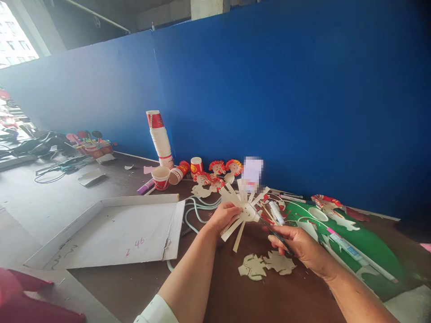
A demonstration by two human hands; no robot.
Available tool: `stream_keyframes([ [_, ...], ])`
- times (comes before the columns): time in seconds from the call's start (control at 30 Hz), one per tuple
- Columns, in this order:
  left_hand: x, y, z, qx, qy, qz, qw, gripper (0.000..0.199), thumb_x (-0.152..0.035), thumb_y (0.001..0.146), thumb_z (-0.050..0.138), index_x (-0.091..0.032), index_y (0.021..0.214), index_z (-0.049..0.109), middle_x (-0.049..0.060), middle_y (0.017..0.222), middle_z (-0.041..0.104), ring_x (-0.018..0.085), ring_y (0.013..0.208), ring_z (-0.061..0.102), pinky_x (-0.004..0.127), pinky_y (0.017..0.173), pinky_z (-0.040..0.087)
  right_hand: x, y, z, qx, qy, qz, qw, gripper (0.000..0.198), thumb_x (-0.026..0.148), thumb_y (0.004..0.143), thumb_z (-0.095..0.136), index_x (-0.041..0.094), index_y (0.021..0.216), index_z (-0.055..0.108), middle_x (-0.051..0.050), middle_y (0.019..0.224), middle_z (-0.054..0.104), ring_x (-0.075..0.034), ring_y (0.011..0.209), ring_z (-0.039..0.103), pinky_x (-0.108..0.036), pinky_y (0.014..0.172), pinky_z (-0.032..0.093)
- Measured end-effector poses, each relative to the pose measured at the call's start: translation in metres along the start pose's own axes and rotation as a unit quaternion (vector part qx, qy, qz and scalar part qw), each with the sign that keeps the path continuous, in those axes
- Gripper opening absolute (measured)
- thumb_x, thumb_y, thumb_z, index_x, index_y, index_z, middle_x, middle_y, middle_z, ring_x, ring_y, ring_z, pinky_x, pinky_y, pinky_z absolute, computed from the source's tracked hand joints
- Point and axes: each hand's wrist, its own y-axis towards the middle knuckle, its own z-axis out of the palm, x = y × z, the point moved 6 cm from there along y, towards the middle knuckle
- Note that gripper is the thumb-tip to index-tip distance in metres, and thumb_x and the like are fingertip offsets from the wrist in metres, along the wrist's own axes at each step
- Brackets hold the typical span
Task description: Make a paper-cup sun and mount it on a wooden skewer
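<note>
1. The left hand (222, 216) grips a paper cup cut into strips (243, 209), fingers closed on its edge, above the brown table (215, 287).
2. The right hand (298, 244) wraps around scissors (274, 233), whose blades seem to point at the cup's base.
3. Cut paper shapes (266, 264) lie just below the hands.
4. A cup stack (160, 139) stands by the blue wall (286, 89), with a flat white box (117, 231) left.

Blue partition wall (286, 89) runs behind the table (134, 287), dark brown top, meeting a second blue panel (84, 89) at a seam. Bare concrete ceiling above with a pipe (97, 18). Window (13, 40) at upper left, daylight washing in, buildings outside. Grey surface (30, 197) extends left.
</note>
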Motion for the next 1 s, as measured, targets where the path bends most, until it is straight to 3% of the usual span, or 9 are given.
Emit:
stream_keyframes([
  [0.47,-0.004,-0.005,0.002,-0.028,-0.006,-0.012,1.0,0.028,-0.03,0.055,0.078,-0.009,0.068,0.066,0.007,0.065,0.065,0.014,0.059,0.059,0.023,0.058,0.043,0.002,0.0,0.001,-0.018,0.007,0.002,1.0,0.051,0.052,0.069,0.069,0.018,0.107,0.071,0.0,0.066,0.052,-0.008,0.054,0.038,-0.021,0.047,0.03],
  [0.63,-0.005,-0.006,0.002,-0.028,0.008,-0.014,0.999,0.029,-0.033,0.055,0.078,-0.009,0.065,0.065,0.006,0.061,0.063,0.012,0.056,0.057,0.022,0.054,0.041,-0.005,0.002,-0.002,-0.044,0.007,0.017,0.999,0.057,0.053,0.067,0.07,0.016,0.109,0.07,-0.003,0.071,0.059,-0.009,0.055,0.043,-0.021,0.047,0.031],
  [0.77,-0.002,-0.003,-0.001,-0.023,0.019,-0.01,1.0,0.027,-0.033,0.057,0.077,-0.01,0.063,0.065,0.005,0.058,0.061,0.012,0.053,0.056,0.021,0.051,0.04,-0.005,0.0,-0.002,-0.045,0.001,0.035,0.998,0.06,0.054,0.067,0.07,0.017,0.114,0.067,-0.001,0.063,0.056,-0.01,0.055,0.044,-0.02,0.045,0.029],
  [1.0,-0.003,0.0,-0.008,-0.051,0.012,0.009,0.999,0.027,-0.033,0.056,0.078,-0.011,0.065,0.065,0.005,0.061,0.063,0.014,0.057,0.059,0.023,0.058,0.044,-0.003,-0.003,-0.004,-0.043,0.025,0.027,0.998,0.061,0.056,0.068,0.069,0.018,0.116,0.066,-0.001,0.067,0.059,-0.013,0.064,0.053,-0.023,0.053,0.039],
])
